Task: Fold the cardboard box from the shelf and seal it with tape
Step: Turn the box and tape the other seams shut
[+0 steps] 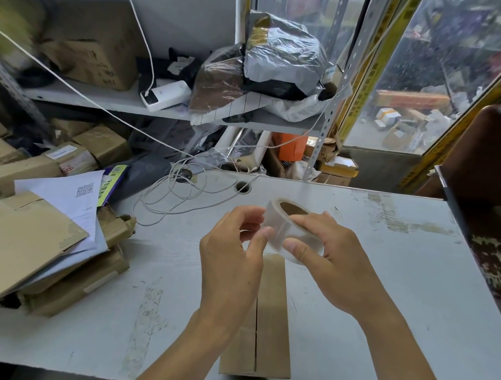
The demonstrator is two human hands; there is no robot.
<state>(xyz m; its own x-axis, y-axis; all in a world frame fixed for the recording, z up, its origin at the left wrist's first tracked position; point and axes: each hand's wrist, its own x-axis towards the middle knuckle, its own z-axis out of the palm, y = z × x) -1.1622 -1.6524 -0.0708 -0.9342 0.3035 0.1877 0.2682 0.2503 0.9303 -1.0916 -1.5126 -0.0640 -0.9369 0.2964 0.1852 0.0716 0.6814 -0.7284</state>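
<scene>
A small brown cardboard box [270,318] lies on the grey table [382,294] near its front edge, its two top flaps closed with a seam down the middle. Above its far end I hold a roll of clear tape [287,228] with a brown core. My right hand [329,258] grips the roll from the right, thumb across its outer face. My left hand [235,254] is at the roll's left side, thumb tip touching the tape surface and fingers curled. Both forearms cross over the box and hide part of it.
Flattened cardboard, paper sheets and parcels [43,239] are piled at the table's left. White cables [181,193] coil at the back near a cable hole [243,186]. A shelf [119,100] behind holds boxes, bags and a power bank [164,96]. A dark crate [484,212] stands at right.
</scene>
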